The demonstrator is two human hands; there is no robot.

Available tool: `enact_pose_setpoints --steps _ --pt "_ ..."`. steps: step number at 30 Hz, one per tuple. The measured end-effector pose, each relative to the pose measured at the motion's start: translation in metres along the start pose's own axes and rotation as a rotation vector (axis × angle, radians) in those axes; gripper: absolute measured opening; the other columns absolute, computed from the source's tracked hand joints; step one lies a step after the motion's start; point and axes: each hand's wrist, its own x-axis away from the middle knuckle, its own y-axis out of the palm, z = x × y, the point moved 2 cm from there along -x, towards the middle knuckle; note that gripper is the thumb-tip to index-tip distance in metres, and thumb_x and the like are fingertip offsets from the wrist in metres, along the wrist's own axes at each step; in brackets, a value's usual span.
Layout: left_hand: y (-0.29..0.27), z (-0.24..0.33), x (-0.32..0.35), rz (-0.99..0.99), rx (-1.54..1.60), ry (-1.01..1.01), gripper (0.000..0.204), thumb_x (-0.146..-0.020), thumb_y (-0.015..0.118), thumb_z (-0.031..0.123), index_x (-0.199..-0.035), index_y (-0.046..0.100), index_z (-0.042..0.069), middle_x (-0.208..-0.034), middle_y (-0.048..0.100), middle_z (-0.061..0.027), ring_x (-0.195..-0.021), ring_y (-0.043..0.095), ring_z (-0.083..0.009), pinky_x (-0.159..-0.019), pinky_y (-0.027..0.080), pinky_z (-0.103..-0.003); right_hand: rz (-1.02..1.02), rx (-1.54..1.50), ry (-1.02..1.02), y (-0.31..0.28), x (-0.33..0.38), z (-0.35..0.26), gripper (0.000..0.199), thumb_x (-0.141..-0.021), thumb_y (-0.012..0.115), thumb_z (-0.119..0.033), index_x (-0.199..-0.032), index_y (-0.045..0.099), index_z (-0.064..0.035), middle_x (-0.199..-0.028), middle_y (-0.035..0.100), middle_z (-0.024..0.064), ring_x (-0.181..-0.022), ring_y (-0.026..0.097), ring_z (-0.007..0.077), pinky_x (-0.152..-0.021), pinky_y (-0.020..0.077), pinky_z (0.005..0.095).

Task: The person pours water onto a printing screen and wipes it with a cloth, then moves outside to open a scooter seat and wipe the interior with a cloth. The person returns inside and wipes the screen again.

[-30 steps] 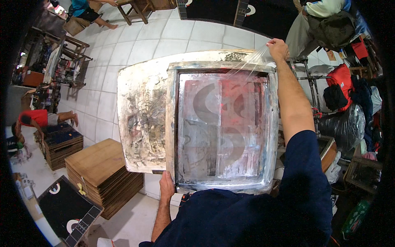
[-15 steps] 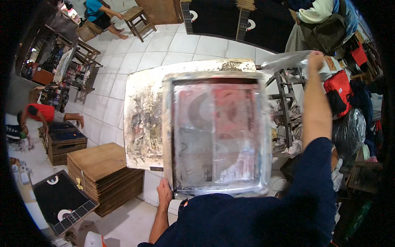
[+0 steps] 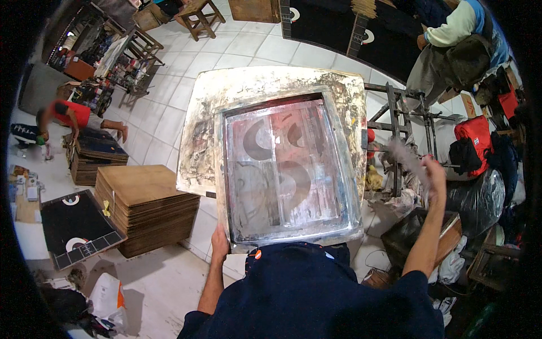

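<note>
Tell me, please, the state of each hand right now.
Left hand: closed, holding the framed screen near its lower left corner.
Right hand: closed, holding clear plastic film, blurred.

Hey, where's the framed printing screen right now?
Centre of the head view: the framed printing screen overlaps the paint-stained board, its lower-left corner in the left hand.

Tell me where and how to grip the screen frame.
Likely best by the left rail and right rail, a hand coming from each side: these long, straight edges stand raised around the flat mesh. The left hand holds the left rail's lower end.
</note>
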Motion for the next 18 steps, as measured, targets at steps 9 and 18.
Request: enact_pose_setpoints --steps 9,18 --pt "-0.007 0.027 0.001 0.014 -0.009 0.057 0.058 -0.105 0.033 0.039 -0.104 0.063 -0.010 -0.090 0.066 -0.0166 -0.083 0.058 -0.0230 -0.078 0.046 -0.037 -0.605 -0.174 0.494 0.114 0.127 0.031 0.071 -0.098 0.043 -0.059 -0.129 0.058 0.0035 -0.120 0.066 0.0175 -0.099 0.066 0.0212 -0.087 0.0487 0.0319" --pt "-0.042 0.064 0.033 0.215 -0.014 0.235 0.048 -0.104 0.042 0.034 -0.078 0.053 -0.004 -0.068 0.045 -0.0017 -0.066 0.040 -0.0125 -0.058 0.036 -0.032 -0.769 -0.139 0.194 0.170 0.184 -0.011 0.057 -0.078 0.080 -0.022 -0.126 0.059 0.0020 -0.113 0.066 0.0040 -0.099 0.060 0.0132 -0.089 0.0468 0.0290"
